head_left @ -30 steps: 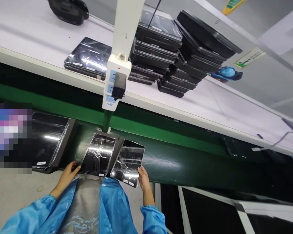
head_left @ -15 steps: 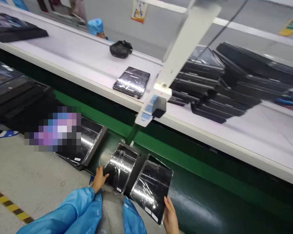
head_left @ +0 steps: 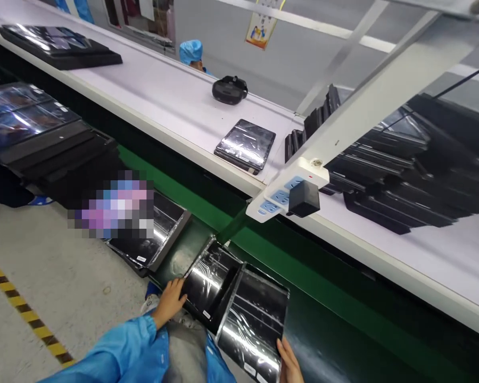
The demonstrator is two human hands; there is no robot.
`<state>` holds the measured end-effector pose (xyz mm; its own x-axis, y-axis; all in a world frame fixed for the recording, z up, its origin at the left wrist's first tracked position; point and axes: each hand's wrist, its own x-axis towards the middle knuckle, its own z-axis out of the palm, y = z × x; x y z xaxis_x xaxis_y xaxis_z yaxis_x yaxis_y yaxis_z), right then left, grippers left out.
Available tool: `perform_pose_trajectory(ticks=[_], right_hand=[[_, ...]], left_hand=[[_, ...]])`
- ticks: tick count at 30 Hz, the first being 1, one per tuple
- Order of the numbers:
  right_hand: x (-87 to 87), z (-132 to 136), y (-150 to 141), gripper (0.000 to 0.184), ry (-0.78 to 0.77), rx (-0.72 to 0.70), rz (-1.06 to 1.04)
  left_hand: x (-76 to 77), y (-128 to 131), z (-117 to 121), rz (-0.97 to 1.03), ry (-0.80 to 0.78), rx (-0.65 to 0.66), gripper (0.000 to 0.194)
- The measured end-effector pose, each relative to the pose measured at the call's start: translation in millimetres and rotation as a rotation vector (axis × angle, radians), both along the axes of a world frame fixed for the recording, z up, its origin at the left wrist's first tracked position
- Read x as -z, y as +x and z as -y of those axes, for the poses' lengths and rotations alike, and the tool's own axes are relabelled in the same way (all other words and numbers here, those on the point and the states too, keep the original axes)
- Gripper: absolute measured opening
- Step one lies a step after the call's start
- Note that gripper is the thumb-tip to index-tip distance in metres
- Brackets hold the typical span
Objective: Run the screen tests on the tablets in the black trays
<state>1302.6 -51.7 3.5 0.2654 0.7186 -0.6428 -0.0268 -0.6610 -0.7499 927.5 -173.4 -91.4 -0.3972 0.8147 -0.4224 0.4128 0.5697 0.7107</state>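
Two flat, glossy black panels in clear film, with small white labels at their lower edges, are in front of me. My left hand point(head_left: 170, 302) grips the left edge of the left panel point(head_left: 211, 279), thumb on top. My right hand point(head_left: 289, 361) holds the right panel point(head_left: 253, 319) by its lower right edge, fingers on its face and thumb hidden. The right panel is slightly tilted, its left edge against or over the left panel's right side. Under them is a dark green belt-like surface point(head_left: 323, 330).
Left of me lie more film-covered panels point(head_left: 165, 223) and a stack of black sheets point(head_left: 64, 154). On the white shelf point(head_left: 155, 101) are another panel point(head_left: 247, 143), a black headset-like device point(head_left: 229, 90) and black stacks point(head_left: 383, 181). A power strip point(head_left: 287, 194) on a post juts out.
The view has swung, so the scene sits further right and lower. The right panel has come closer to the left one, narrowing the gap between them. Both hands keep their places on the panels.
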Motion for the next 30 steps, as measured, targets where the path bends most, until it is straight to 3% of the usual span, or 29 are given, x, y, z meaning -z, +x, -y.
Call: perform_pose_trajectory(ticks=[4, 7, 9, 13, 16, 18, 21, 24, 26, 28, 30], right_hand=[[-14.2, 8.0, -28.0, 0.056, 0.026, -0.015, -0.082], [-13.9, 20.5, -50.6, 0.055, 0.018, -0.034, -0.153], [-10.9, 28.2, -74.5, 0.055, 0.018, -0.058, -0.217], [-8.9, 37.6, -150.4, 0.053, 0.024, -0.136, -0.354], [-11.8, 47.2, -212.9, 0.047, 0.032, -0.193, -0.473], [-8.9, 57.4, -240.7, 0.048, -0.012, -0.263, -0.567], [11.3, 78.5, -250.5, 0.056, -0.164, -0.243, -0.558], [41.6, 100.2, -236.4, 0.053, -0.267, 0.138, -0.253], [56.2, 105.6, -227.7, 0.053, -0.227, 0.342, -0.055], [60.8, 100.9, -224.7, 0.054, -0.129, 0.361, 0.022], [55.1, 92.0, -224.8, 0.050, -0.027, 0.263, 0.009]], left_hand=[[-4.4, -31.8, 37.3, 0.118, 0.015, -0.003, 0.059], [-16.5, -48.8, 50.9, 0.447, 0.049, -0.072, 0.062], [-35.8, -52.7, 47.4, 0.713, 0.077, -0.088, 0.067], [-92.9, -57.3, 14.5, 1.101, 0.113, -0.071, 0.070], [-131.6, -78.5, -1.7, 1.128, 0.248, -0.229, 0.075], [-150.1, -103.5, 6.3, 1.083, 0.240, -0.337, 0.081], [-166.4, -150.5, 39.9, 1.056, 0.134, -0.573, 0.094], [-174.8, -194.4, 76.9, 1.030, 0.039, -0.812, 0.107], [-180.9, -215.2, 94.5, 0.975, 0.010, -0.905, 0.106], [-188.8, -229.3, 103.4, 0.921, -0.005, -0.959, 0.101], [-196.6, -238.7, 104.2, 0.876, -0.028, -0.995, 0.091]])
